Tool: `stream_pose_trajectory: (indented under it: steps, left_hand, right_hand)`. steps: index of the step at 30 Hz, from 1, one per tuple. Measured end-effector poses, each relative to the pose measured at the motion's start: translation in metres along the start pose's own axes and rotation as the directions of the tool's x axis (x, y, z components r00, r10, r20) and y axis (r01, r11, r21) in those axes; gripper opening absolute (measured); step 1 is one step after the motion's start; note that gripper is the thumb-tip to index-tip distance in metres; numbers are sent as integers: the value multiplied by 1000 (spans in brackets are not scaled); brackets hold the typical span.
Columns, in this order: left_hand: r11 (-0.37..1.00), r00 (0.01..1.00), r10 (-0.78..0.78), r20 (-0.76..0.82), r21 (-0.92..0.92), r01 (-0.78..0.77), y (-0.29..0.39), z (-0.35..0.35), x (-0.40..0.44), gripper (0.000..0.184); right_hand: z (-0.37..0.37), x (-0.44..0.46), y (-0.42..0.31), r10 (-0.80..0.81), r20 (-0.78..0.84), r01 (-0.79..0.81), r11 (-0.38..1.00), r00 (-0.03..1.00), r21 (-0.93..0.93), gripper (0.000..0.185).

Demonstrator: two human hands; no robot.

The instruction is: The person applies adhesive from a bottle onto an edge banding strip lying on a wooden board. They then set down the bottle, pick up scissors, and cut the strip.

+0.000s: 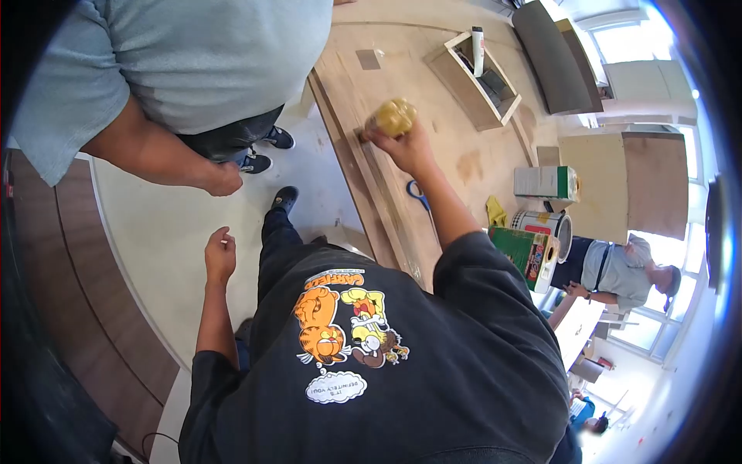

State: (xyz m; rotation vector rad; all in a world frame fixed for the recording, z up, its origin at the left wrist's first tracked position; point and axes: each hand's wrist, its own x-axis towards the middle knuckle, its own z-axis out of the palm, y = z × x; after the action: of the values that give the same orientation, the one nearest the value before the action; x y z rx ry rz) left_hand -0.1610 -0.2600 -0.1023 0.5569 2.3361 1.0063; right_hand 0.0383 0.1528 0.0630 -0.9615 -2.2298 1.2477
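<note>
Right hand (398, 143), upper centre, its grip closed round a yellow wad (396, 116), perhaps cloth, blurred, over the surface (406, 69) beside a wooden strip (377, 185). Left hand (220, 254), left of centre, is loosely curled, apparently empty. Level, even pressure suits the wad.

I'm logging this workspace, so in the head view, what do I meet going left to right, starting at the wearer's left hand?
Left hand, right hand holding a yellow bundle, open wooden box, white-and-green can, person in a cap in the background.
</note>
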Motion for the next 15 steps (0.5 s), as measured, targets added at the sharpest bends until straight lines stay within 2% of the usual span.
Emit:
stream_pose_trajectory:
  steps: [3,6,9,13,15]
  left_hand:
    - [997,997,-73,14,-18,73,-1,-8,-10,30]
    - [998,998,-57,22,37,57,-16,-6,-10,30]
    - [999,999,-30,15,45,29,2,-11,-5,29]
    - [999,1000,15,-12,33,-15,-2,-10,10,29]
    - [999,999,36,-14,25,-36,-6,-8,10,29]
  right_hand:
    - [-5,-25,-13,2,32,-6,993,999,119,69]
    - [-1,-1,-14,-45,32,46,997,998,-55,69]
    - [5,23,-10,35,70,-39,998,997,48,69]
    - [-1,18,10,-54,105,61,996,993,-60,67]
    - [1,13,14,-74,76,76,997,994,-22,66]
